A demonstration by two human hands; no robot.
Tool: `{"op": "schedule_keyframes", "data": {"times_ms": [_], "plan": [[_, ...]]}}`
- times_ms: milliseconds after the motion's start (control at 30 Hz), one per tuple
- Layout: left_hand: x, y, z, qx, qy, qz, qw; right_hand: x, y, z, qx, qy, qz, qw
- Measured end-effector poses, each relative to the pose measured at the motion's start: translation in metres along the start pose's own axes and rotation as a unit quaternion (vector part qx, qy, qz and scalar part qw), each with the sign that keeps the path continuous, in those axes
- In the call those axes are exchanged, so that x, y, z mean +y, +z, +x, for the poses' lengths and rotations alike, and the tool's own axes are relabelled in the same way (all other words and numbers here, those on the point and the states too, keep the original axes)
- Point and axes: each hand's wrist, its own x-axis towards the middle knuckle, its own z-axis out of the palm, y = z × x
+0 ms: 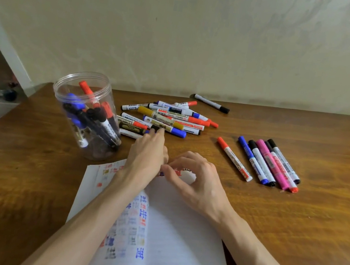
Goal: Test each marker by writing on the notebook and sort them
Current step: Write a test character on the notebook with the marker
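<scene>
An open notebook (177, 229) lies on the table in front of me, its left page full of coloured test marks. Behind it is a loose pile of markers (172, 116). My left hand (145, 153) reaches into the pile's near edge, and its fingertips pinch a black-capped marker (158, 128). My right hand (198, 182) sits at the notebook's top edge with curled fingers, thumb and forefinger close together. I cannot make out whether it pinches the page. To the right, several markers (267, 163) lie side by side in a sorted row.
A clear plastic jar (85, 86) holding several markers stands at the left, close to my left hand. A single black marker (212, 103) lies at the back by the wall. The wooden table (15, 164) ends at the wall behind.
</scene>
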Motion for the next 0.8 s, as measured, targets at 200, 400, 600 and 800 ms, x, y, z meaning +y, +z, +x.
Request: {"op": "schedule_keyframes", "data": {"times_ms": [200, 400, 600, 800], "plan": [[-0.009, -0.003, -0.003, 0.094, 0.046, -0.103, 0.989, 0.006, -0.013, 0.003, 0.085, 0.061, 0.003, 0.995], [-0.025, 0.007, 0.004, 0.062, 0.057, -0.045, 0.995, 0.009, -0.012, 0.004, 0.089, 0.087, 0.006, 0.992], [-0.024, 0.014, 0.01, 0.066, 0.123, -0.042, 0.989, 0.011, -0.015, 0.004, 0.101, 0.105, -0.015, 0.989], [-0.011, 0.009, -0.001, 0.191, 0.217, -0.189, 0.938, 0.016, -0.019, 0.005, 0.101, 0.128, -0.033, 0.986]]}}
